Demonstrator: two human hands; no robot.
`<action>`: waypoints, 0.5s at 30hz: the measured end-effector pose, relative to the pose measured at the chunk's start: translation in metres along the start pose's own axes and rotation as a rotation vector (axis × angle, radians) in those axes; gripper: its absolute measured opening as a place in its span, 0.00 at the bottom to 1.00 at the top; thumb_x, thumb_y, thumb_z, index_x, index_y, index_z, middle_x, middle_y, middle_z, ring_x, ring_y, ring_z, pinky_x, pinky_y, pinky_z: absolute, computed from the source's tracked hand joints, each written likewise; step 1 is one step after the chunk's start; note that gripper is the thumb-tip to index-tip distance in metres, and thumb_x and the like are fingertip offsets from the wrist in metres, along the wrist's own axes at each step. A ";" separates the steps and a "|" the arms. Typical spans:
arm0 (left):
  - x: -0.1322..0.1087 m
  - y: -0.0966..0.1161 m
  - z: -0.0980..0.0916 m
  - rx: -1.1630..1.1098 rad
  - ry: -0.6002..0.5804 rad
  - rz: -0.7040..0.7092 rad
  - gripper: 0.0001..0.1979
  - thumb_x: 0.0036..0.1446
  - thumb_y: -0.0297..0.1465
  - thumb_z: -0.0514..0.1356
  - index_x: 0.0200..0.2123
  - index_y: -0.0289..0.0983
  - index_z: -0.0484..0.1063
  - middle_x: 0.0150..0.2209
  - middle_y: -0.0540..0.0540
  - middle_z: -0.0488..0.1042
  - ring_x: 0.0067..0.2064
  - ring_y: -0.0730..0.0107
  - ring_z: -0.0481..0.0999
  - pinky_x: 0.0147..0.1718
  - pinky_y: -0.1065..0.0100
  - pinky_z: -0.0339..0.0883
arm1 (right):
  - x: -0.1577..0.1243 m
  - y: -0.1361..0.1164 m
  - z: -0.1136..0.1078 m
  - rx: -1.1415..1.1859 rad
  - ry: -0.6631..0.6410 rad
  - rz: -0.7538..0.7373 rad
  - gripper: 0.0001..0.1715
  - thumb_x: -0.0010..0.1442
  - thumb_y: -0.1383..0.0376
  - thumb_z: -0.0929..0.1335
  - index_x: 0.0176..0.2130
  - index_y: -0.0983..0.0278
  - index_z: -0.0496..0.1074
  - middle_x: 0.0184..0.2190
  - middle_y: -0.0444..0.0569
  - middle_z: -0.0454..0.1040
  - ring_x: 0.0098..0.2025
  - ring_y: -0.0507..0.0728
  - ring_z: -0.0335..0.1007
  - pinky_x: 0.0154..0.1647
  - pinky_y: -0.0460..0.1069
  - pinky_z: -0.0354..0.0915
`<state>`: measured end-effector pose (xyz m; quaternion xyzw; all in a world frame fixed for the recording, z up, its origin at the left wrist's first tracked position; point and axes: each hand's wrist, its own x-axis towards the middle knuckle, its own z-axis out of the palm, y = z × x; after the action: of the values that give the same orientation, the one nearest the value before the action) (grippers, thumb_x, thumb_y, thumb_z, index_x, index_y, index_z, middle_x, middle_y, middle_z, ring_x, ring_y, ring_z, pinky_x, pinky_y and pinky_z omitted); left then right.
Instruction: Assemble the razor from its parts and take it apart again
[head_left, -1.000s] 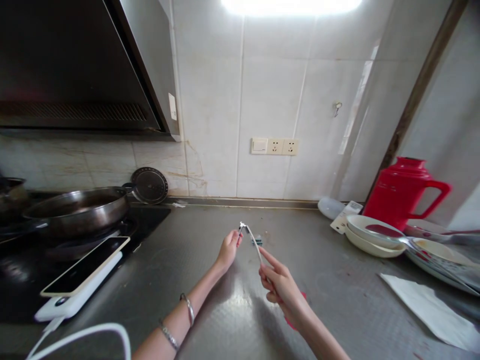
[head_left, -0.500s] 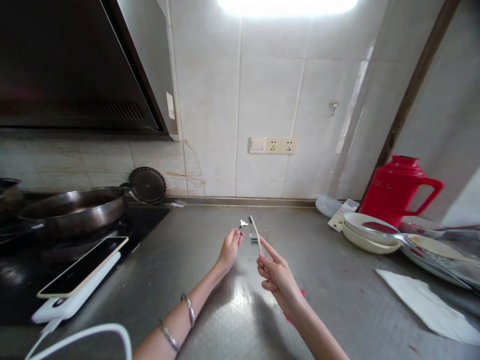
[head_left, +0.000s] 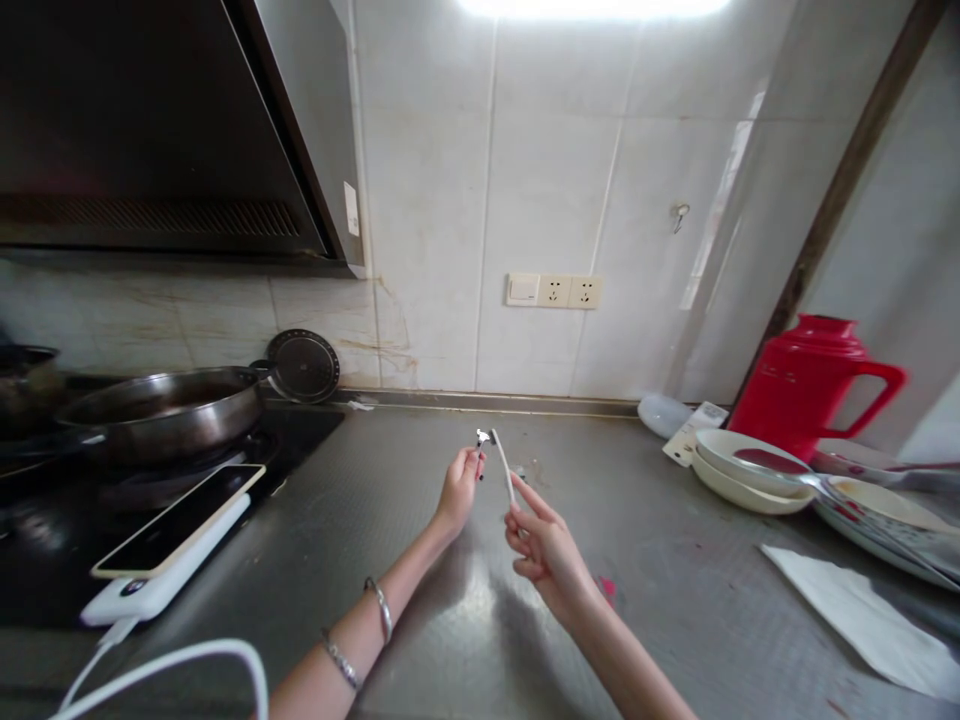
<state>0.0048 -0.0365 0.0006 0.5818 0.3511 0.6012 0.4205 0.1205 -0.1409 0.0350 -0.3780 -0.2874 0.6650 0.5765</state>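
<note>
Above a steel counter (head_left: 420,600), my left hand (head_left: 458,492) pinches a small silver metal piece (head_left: 482,438) between its fingertips. My right hand (head_left: 544,550) is closed on a thin white stick (head_left: 503,467) that points up and to the left. The stick's tip stands right beside the metal piece, nearly touching it. Two bracelets sit on my left wrist. A small red thing (head_left: 606,586) lies on the counter just behind my right hand.
A dark pan (head_left: 161,408) sits on the stove at left, with a phone on a white power bank (head_left: 169,545) and its cable in front. A red jug (head_left: 810,380), stacked plates (head_left: 742,468) and a paper sheet (head_left: 862,620) lie at right. A wall socket (head_left: 555,291) is behind.
The stick came off the metal piece about half a second ago. Now its tip is back close beside the piece. Both hands shifted slightly left.
</note>
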 end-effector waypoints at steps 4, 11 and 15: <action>0.000 -0.002 0.000 0.002 0.016 0.008 0.19 0.56 0.47 0.50 0.31 0.36 0.65 0.22 0.52 0.60 0.26 0.74 0.60 0.28 0.71 0.55 | -0.003 0.007 -0.002 0.046 -0.005 0.004 0.40 0.47 0.64 0.71 0.58 0.54 0.59 0.22 0.38 0.61 0.17 0.44 0.46 0.13 0.39 0.37; -0.004 -0.002 0.003 0.008 -0.017 0.021 0.18 0.57 0.45 0.49 0.31 0.36 0.65 0.23 0.53 0.60 0.26 0.74 0.60 0.29 0.71 0.55 | -0.006 0.013 0.002 0.070 0.019 -0.026 0.40 0.45 0.66 0.72 0.57 0.55 0.60 0.22 0.38 0.61 0.17 0.43 0.46 0.15 0.39 0.39; -0.004 -0.002 0.002 0.007 0.033 0.041 0.17 0.58 0.44 0.49 0.32 0.36 0.64 0.23 0.53 0.59 0.26 0.74 0.59 0.30 0.71 0.55 | -0.012 0.018 0.005 0.096 0.034 0.004 0.40 0.46 0.65 0.71 0.57 0.57 0.60 0.22 0.38 0.61 0.17 0.43 0.45 0.15 0.39 0.39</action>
<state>0.0071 -0.0390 -0.0027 0.5802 0.3483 0.6179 0.4003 0.1068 -0.1557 0.0255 -0.3616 -0.2444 0.6725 0.5977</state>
